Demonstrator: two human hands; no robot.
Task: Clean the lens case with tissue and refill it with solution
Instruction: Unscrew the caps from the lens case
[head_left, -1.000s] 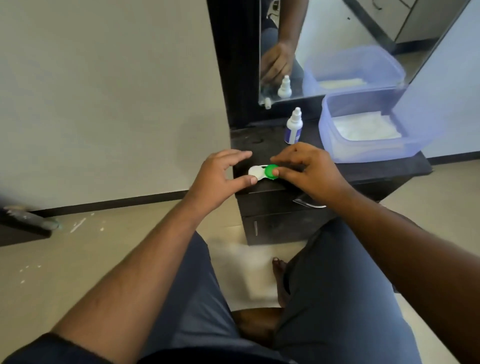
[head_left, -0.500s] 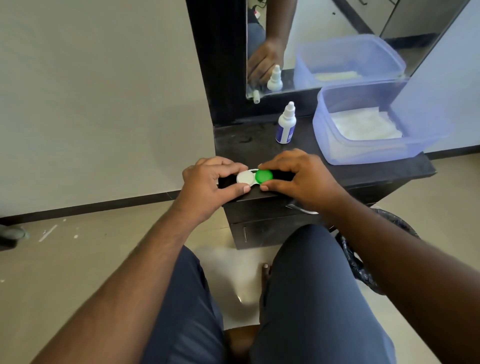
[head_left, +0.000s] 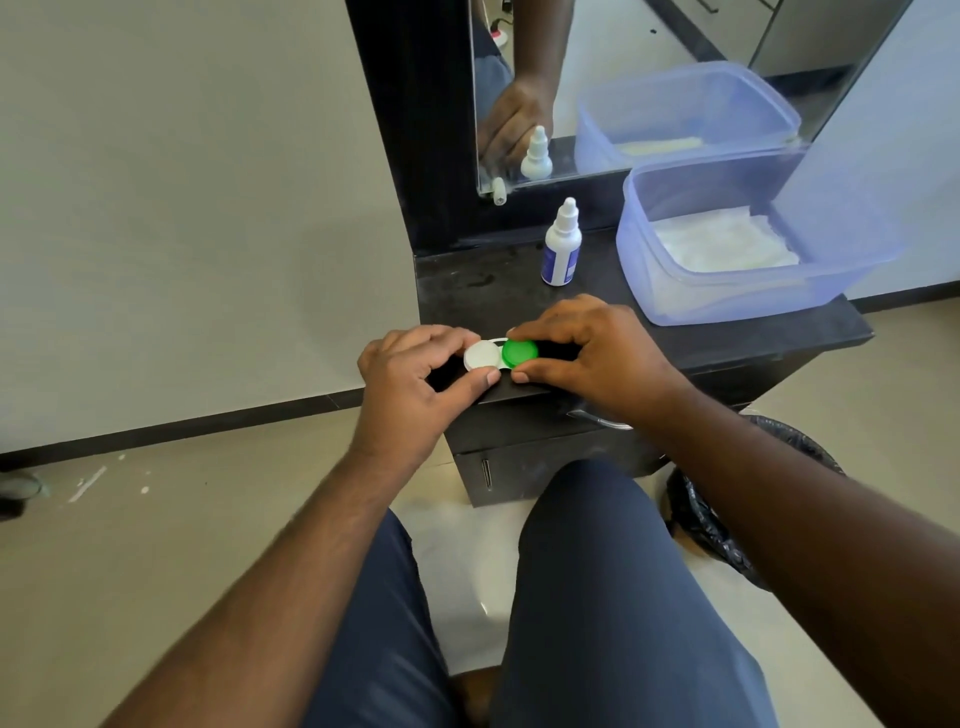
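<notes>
The lens case lies at the front left corner of the black dresser top, with a white cap on its left well and a green cap on its right. My left hand pinches the white-capped side between thumb and fingers. My right hand grips the green cap with thumb and forefinger. A small white solution bottle with a blue label stands upright behind the case. White tissue lies inside a translucent blue plastic box at the right.
A mirror in a black frame rises behind the dresser and reflects the bottle, box and a hand. A bin with a black liner stands on the floor at the right. My knees are below the dresser drawers.
The camera has tilted down a little. My left fingers have drawn in around the white-capped side, and the white cap shows more fully. Both hands stay on the case.
</notes>
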